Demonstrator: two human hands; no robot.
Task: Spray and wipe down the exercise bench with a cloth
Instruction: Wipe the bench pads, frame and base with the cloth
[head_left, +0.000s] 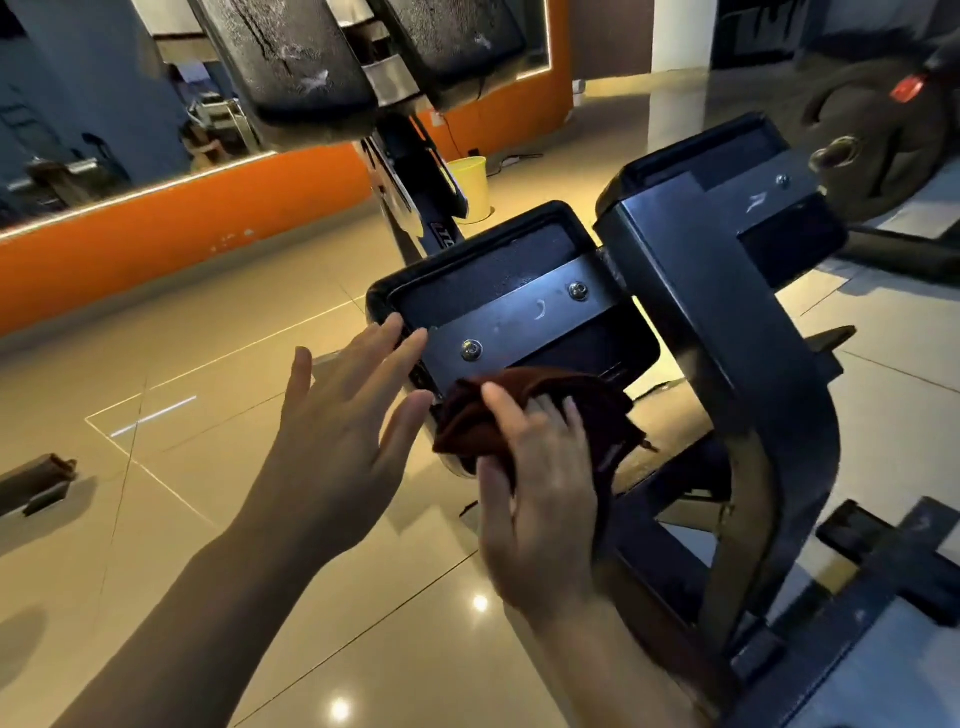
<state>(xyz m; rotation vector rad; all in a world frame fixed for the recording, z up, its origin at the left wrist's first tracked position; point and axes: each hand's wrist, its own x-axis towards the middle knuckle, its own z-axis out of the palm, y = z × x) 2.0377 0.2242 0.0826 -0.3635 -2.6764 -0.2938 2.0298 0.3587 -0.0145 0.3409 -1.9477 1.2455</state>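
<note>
The black pad (483, 280) of the exercise machine faces me with its back side, crossed by a metal bracket (524, 322) with two bolts. My right hand (535, 493) presses a dark red cloth (545, 410) against the pad's lower edge, fingers spread over the cloth. My left hand (343, 421) is flat with straight fingers, and its fingertips touch the pad's left edge. Two worn black pads (291, 62) hang above at the top. No spray bottle is in view.
The grey steel frame (727, 364) of the machine rises on the right, with a second pad (696, 156) behind it. A weight plate (872, 135) sits at the far right. A yellow bin (470, 187) stands on the glossy tile floor by the orange wall and mirror.
</note>
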